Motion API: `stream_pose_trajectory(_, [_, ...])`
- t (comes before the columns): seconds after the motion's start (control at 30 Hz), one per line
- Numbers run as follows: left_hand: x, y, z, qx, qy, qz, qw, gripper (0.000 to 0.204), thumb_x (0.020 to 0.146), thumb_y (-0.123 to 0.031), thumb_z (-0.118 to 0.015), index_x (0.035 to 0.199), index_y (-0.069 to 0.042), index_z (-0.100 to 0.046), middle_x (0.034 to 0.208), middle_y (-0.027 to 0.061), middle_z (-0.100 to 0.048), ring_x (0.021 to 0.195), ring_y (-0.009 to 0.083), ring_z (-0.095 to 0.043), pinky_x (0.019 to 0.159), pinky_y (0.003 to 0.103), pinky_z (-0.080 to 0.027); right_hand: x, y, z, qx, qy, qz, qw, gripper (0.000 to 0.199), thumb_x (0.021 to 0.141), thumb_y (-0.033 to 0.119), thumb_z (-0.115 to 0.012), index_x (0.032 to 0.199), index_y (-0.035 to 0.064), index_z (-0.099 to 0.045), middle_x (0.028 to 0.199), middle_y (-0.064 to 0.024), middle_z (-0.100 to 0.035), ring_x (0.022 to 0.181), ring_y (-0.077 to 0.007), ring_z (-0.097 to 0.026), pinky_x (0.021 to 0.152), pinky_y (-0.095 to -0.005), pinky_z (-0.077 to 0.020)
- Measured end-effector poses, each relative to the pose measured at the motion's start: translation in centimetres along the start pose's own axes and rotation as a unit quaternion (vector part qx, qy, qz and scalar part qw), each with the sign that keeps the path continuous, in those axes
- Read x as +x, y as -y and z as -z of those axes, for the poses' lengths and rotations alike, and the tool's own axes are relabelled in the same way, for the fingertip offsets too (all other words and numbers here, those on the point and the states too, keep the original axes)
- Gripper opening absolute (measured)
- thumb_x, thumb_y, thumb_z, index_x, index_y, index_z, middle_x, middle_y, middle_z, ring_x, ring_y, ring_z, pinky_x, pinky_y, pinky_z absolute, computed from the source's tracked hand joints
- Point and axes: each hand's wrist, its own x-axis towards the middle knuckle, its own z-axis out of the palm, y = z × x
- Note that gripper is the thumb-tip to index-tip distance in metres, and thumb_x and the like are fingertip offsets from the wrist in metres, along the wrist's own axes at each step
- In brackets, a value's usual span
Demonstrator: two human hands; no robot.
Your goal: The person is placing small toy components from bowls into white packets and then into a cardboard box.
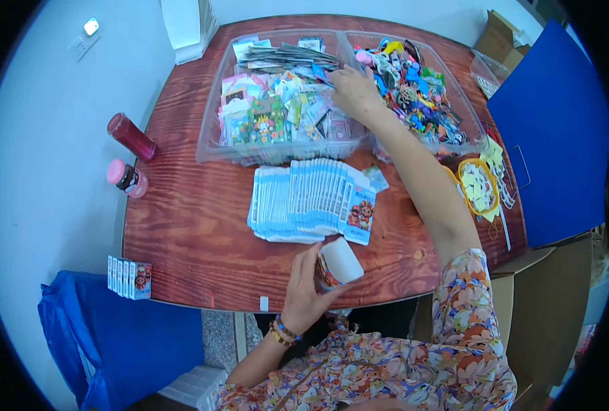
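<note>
My left hand [301, 286] grips a small open carton [342, 263] at the table's front edge, its white inside facing up and coloured print on its side. My right hand [357, 94] reaches over the far part of the left clear plastic bin [205, 140]. Its fingertips are closed at a small blue packet [321, 74], which they partly hide. Flat picture packets [267, 120] and a stack of thin dark-edged packets [284, 58] fill this bin. Between my hands lie overlapping rows of flattened blue-and-white cartons [304, 198].
A second clear bin [479, 145] holds many small colourful trinkets. Yellow baskets [479, 185] with paper slips and chains stand at the right, near a blue panel [551, 137]. At the left are a red bottle [133, 137], a pink-capped bottle [128, 178] and several upright cartons [130, 277].
</note>
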Motion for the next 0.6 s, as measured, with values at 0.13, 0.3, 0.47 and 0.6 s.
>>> stream_pose_trajectory(0.13, [-0.4, 0.4, 1.1, -0.025, 0.024, 0.021, 0.999, 0.092, 0.072, -0.022, -0.089, 0.146, 0.0, -0.039, 0.128, 0.0176, -0.052, 0.117, 0.0321, -0.055, 0.096, 0.041, -0.049, 3.6, -0.8, -3.1, -0.059, 0.132, -0.07, 0.987, 0.026, 0.089, 0.029, -0.057, 0.099, 0.011, -0.072, 0.099, -0.0131, -0.074, 0.097, -0.0296, -0.07, 0.1, -0.0612, -0.0351])
stream_pose_trajectory(0.3, [-0.1, 0.9, 2.0, -0.026, -0.001, 0.032, 0.999, 0.09, 0.075, -0.023, -0.088, 0.146, 0.0, -0.038, 0.126, 0.0193, -0.052, 0.114, 0.0335, -0.056, 0.094, 0.041, -0.049, 3.4, 0.4, -1.3, -0.015, 0.128, -0.051, 0.99, 0.027, 0.088, 0.029, -0.055, 0.092, 0.0093, -0.073, 0.093, -0.0165, -0.073, 0.089, -0.0327, -0.071, 0.092, -0.0553, -0.0438])
stream_pose_trajectory(0.47, [1.2, 0.9, 1.4, -0.03, -0.027, 0.03, 0.999, 0.084, 0.072, -0.02, -0.089, 0.14, 0.001, -0.044, 0.123, 0.0171, -0.054, 0.113, 0.0318, -0.057, 0.095, 0.04, -0.048, 0.8, -0.7, 2.7, 0.148, -0.024, -0.085, 0.985, 0.021, 0.087, 0.026, -0.066, 0.09, 0.0057, -0.071, 0.079, -0.0145, -0.071, 0.076, -0.0261, -0.07, 0.064, -0.0382, -0.0531])
stream_pose_trajectory(0.6, [2.6, 0.5, 0.3, -0.018, -0.059, 0.014, 0.998, 0.08, 0.072, -0.019, -0.088, 0.137, 0.002, -0.046, 0.119, 0.0194, -0.056, 0.109, 0.0364, -0.057, 0.091, 0.042, -0.049, -3.7, -0.7, 8.4, 0.517, 0.072, -0.23, 0.821, 0.01, 0.091, 0.016, -0.067, 0.094, 0.0059, -0.067, 0.071, -0.0028, -0.065, 0.063, -0.0111, -0.065, 0.052, -0.0275, -0.0483])
